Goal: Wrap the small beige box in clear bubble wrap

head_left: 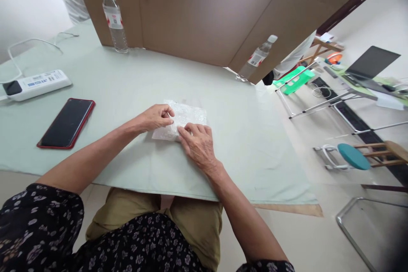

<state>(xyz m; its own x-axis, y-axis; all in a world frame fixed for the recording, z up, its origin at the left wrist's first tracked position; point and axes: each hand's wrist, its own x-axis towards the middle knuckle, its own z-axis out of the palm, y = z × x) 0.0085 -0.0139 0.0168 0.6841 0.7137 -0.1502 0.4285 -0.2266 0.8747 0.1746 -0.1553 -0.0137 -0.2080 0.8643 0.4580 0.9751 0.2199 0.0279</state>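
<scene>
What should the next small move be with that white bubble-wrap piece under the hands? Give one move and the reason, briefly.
Probably press the near edge flat with the right hand and draw the fold tight. Both hands rest on the bubble-wrap piece, the left hand pinching its left edge, and it lies folded on the green table cover, with no other tool near.
</scene>
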